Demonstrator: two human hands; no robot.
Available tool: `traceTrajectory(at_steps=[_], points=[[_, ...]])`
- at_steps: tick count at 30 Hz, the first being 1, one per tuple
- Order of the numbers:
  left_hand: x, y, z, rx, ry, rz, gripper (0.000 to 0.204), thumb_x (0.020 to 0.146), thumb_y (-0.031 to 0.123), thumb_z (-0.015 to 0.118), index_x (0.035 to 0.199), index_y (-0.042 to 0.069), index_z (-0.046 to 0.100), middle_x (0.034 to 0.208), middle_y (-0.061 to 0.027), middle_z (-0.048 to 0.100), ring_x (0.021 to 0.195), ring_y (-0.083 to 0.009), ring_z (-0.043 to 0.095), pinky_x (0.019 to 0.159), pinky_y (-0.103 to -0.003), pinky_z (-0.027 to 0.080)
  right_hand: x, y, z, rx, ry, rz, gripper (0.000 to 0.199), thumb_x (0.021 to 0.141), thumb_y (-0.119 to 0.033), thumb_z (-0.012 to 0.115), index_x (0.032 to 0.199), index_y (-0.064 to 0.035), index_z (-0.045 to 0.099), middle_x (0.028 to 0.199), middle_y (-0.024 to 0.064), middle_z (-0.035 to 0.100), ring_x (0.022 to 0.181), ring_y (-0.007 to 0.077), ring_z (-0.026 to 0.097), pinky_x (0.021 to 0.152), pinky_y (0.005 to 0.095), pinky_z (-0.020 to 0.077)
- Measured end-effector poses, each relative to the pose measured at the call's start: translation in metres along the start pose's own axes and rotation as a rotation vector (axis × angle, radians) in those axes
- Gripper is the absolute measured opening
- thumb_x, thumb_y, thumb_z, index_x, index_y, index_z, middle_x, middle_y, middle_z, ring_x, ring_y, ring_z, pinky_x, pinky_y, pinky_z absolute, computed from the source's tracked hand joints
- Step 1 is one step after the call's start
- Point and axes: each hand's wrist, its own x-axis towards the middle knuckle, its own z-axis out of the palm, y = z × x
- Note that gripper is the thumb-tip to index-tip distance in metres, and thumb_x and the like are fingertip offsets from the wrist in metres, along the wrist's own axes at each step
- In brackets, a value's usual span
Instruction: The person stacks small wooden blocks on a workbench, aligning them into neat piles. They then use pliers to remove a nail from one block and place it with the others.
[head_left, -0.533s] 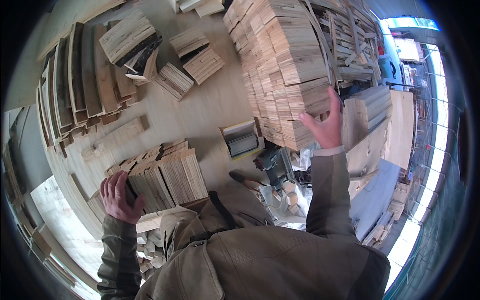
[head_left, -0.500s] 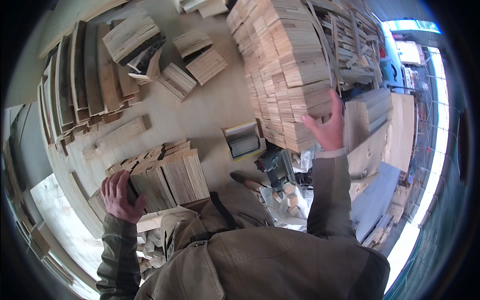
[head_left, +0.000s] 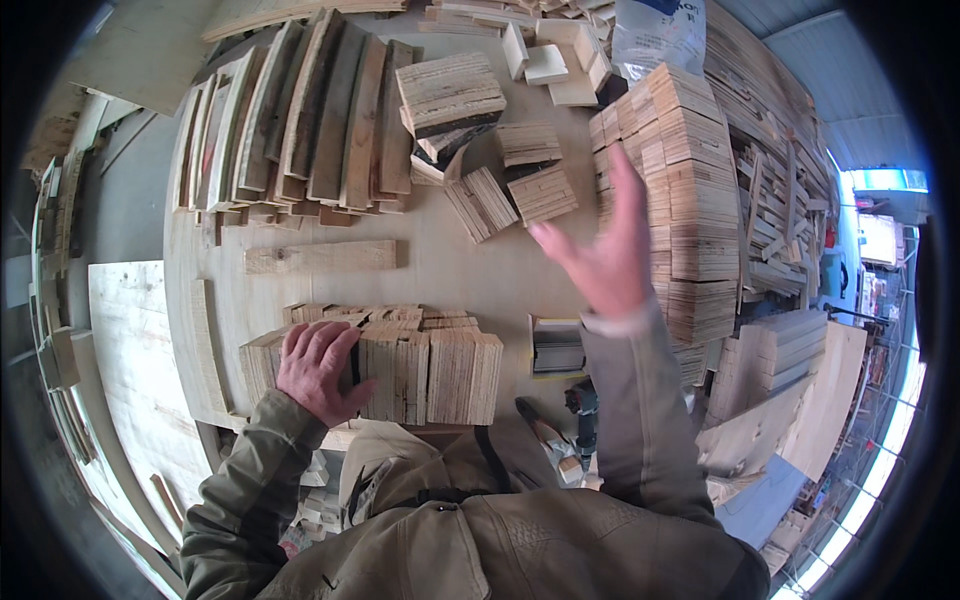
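A: While the left hand (head_left: 318, 368) lies flat, gripping nothing, on the block row (head_left: 400, 365) at lower centre, where is the right hand (head_left: 600, 255)?

B: Raised, fingers spread, empty, beside the tall stack (head_left: 690, 200). A careless sweep could topple that stack.

This is a woodworking shop, or a yard shed where timber gets cut and sorted. A pale plywood tabletop (head_left: 440, 270) carries bundles of short wooden blocks (head_left: 420, 370) standing on end, and a row of long rough planks (head_left: 300, 120) lies across its far side. To the right a tall stack of cut boards (head_left: 690, 200) rises beside heaped offcuts (head_left: 780, 210). Loose sheets of board (head_left: 130, 360) lean around the edges, and daylight comes in along the right.
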Motion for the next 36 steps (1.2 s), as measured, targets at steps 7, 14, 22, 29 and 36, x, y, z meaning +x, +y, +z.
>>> traceTrajectory(at_steps=[7,14,22,29,36], points=[[-0.002,-0.002,0.001,-0.011,0.018,0.007,0.079,0.076,0.042,0.086,0.141,0.004,0.061,0.133,-0.0185,0.066,0.123,-0.0417,0.065,0.110,-0.061,0.046,0.116,-0.033,0.125,-0.215,-0.184,0.162,0.124,0.076,-0.062,0.091,0.171,-0.0135,0.028,0.173,0.0299,0.030,0.158,0.0492,0.037,0.124,0.0657,0.0354],[-0.003,-0.003,0.000,-0.047,0.031,0.018,0.078,0.078,0.043,0.086,0.142,0.005,0.060,0.135,-0.0178,0.066,0.125,-0.0412,0.065,0.112,-0.061,0.045,0.140,-0.041,0.162,-0.361,-0.308,0.377,0.126,0.072,-0.057,0.092,0.171,-0.0086,0.030,0.172,0.0271,0.034,0.157,0.0475,0.037,0.124,0.0584,0.0406],[-0.004,-0.003,0.001,-0.047,0.075,0.016,0.078,0.078,0.042,0.087,0.143,0.007,0.061,0.136,-0.0172,0.066,0.126,-0.0408,0.064,0.113,-0.061,0.045,0.069,-0.008,0.067,0.084,-0.154,0.026,0.110,0.071,-0.036,0.097,0.158,0.0043,0.043,0.154,0.0318,0.053,0.145,0.0461,0.052,0.119,0.0519,0.0471],[-0.004,-0.001,0.000,-0.017,-0.003,-0.020,0.079,0.080,0.044,0.087,0.145,0.008,0.061,0.138,-0.0162,0.066,0.129,-0.0389,0.062,0.116,-0.059,0.043,-0.094,-0.030,-0.089,0.030,-0.384,0.228,0.112,0.071,-0.024,0.095,0.164,0.0033,0.039,0.164,0.0310,0.043,0.153,0.0453,0.044,0.127,0.0516,0.0379],[-0.004,-0.004,0.009,-0.009,-0.002,0.002,0.074,0.077,0.035,0.087,0.140,0.005,0.063,0.138,-0.0202,0.066,0.128,-0.0430,0.062,0.115,-0.061,0.043,-0.194,-0.034,-0.191,-0.141,-0.278,0.469,0.115,0.066,-0.018,0.095,0.164,0.0045,0.039,0.167,0.0287,0.042,0.156,0.0433,0.043,0.128,0.0509,0.0373]])
